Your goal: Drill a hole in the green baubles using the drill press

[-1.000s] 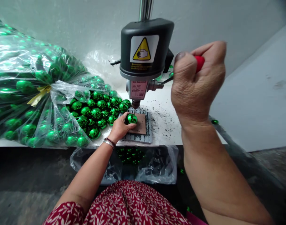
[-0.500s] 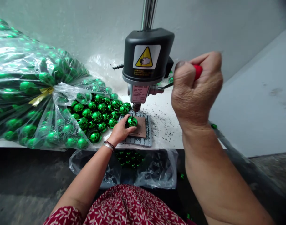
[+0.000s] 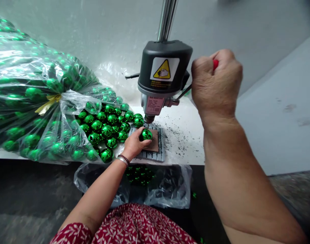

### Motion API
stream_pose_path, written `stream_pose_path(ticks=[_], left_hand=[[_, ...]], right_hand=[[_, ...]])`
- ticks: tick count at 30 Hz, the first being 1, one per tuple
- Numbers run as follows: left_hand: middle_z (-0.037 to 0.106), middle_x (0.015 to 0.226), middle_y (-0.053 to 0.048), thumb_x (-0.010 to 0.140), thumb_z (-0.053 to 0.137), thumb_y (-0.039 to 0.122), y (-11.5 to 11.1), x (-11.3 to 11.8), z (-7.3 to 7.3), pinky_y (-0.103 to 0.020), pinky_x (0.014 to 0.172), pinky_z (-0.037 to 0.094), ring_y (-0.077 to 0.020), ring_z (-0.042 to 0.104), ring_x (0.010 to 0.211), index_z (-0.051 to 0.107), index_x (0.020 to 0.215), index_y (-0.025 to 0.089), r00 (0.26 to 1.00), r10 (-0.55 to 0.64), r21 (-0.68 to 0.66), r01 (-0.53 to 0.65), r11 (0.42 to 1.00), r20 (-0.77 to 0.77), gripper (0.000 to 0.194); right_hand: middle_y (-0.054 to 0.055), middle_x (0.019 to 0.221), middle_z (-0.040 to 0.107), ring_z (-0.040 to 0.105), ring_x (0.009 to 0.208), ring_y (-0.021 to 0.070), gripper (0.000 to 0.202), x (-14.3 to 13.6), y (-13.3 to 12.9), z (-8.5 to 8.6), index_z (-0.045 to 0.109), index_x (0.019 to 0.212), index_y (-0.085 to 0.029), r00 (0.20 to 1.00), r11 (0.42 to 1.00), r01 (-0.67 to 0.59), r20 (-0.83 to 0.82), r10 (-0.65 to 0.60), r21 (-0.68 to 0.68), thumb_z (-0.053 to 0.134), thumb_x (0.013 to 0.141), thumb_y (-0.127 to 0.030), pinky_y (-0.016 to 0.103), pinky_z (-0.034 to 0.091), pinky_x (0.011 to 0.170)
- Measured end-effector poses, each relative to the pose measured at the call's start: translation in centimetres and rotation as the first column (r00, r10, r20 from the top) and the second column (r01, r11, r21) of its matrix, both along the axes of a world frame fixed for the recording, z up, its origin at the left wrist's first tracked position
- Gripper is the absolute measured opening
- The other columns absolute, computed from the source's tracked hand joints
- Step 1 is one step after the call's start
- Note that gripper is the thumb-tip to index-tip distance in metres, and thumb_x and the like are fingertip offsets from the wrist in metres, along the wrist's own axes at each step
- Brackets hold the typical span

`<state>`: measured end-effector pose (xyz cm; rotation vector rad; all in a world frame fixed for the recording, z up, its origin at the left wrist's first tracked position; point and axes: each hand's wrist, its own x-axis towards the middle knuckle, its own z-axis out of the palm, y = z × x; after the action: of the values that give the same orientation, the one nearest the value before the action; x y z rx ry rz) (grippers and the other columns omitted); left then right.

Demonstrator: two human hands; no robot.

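Note:
Between the thumb and fingers of my left hand (image 3: 133,145) is a shiny green ball (image 3: 147,134), held on a brown pad (image 3: 154,144) over the slotted grey base plate (image 3: 157,156). Straight above the ball is the chuck and thin bit of a small bench drill (image 3: 165,69); whether the bit touches the ball I cannot tell. My right hand (image 3: 217,83) is wrapped around the red knob (image 3: 215,64) of the drill's feed lever (image 3: 185,92). Most of the knob is hidden by the fingers.
Loose green balls (image 3: 107,130) spill from a big clear plastic bag (image 3: 30,88) on the left, right up to the base plate. Dark shavings lie scattered over the white table (image 3: 188,128). Below its front edge hangs an open plastic bag (image 3: 179,186) with more green balls inside.
The view has shifted slightly, so most things appear a little lower and to the right. My right hand has turned somewhat on the lever. My left hand keeps the ball under the drill.

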<state>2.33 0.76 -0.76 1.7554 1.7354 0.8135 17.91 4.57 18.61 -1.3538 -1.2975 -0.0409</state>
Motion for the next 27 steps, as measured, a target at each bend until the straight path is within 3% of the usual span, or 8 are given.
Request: stream_pose_path(ticks=[4, 8, 17, 22, 27], left_hand=[[0.066, 0.123, -0.006, 0.074, 0.070, 0.041, 0.2, 0.2, 0.0, -0.034, 0.090, 0.048, -0.0250, 0.063, 0.108, 0.052, 0.134, 0.025, 1.000, -0.006, -0.001, 0.006, 1.000, -0.022, 0.064], [0.067, 0.122, -0.005, 0.074, 0.071, 0.042, 0.3, 0.0, 0.0, -0.034, 0.090, 0.048, -0.0248, 0.063, 0.107, 0.053, 0.133, 0.028, 1.000, -0.022, -0.008, 0.022, 1.000, -0.015, 0.063], [0.068, 0.119, -0.003, 0.073, 0.072, 0.042, 0.4, 0.0, -0.5, -0.033, 0.089, 0.049, -0.0238, 0.064, 0.103, 0.054, 0.131, 0.029, 1.000, -0.009, -0.006, 0.009, 1.000, 0.008, 0.063], [0.070, 0.114, -0.002, 0.072, 0.072, 0.041, 0.3, 0.1, -0.4, -0.031, 0.085, 0.049, -0.0229, 0.065, 0.099, 0.056, 0.129, 0.029, 1.000, -0.005, 0.005, 0.005, 1.000, 0.005, 0.060], [0.070, 0.112, -0.002, 0.072, 0.072, 0.042, 0.2, 0.1, -0.5, -0.031, 0.081, 0.050, -0.0228, 0.065, 0.097, 0.055, 0.130, 0.029, 1.000, 0.003, 0.000, -0.003, 1.000, -0.004, 0.062]], right_hand=[[-0.004, 0.063, 0.035, 0.045, 0.069, -0.0008, 0.032, -0.5, -0.8, 0.6, 0.033, 0.064, -0.015, 0.997, 0.987, 0.075, 0.006, -0.075, -0.140, 0.042, 0.085, -0.038, 0.020, 0.043, 0.080], [-0.004, 0.065, 0.036, 0.046, 0.072, -0.0005, 0.028, -0.6, -1.1, 0.5, 0.033, 0.066, -0.015, 0.996, 0.986, 0.088, 0.016, -0.087, -0.144, 0.039, 0.087, -0.033, 0.020, 0.042, 0.079], [-0.005, 0.067, 0.042, 0.040, 0.065, -0.0022, 0.038, 0.0, -2.8, -2.4, 0.052, 0.077, -0.012, 0.997, 0.994, -0.001, 0.074, -0.007, 0.112, 0.040, 0.085, -0.047, 0.019, 0.036, 0.068], [-0.004, 0.070, 0.045, 0.037, 0.064, -0.0033, 0.027, 0.2, -3.6, -4.3, 0.048, 0.080, -0.009, 0.990, 0.986, 0.011, 0.138, -0.035, 0.166, 0.047, 0.086, -0.035, 0.014, 0.035, 0.064], [-0.002, 0.073, 0.050, 0.043, 0.067, -0.0016, 0.026, 0.4, -4.1, -6.1, 0.050, 0.081, -0.010, 0.987, 0.969, 0.011, 0.154, -0.051, 0.245, 0.047, 0.085, -0.036, 0.014, 0.036, 0.065]])
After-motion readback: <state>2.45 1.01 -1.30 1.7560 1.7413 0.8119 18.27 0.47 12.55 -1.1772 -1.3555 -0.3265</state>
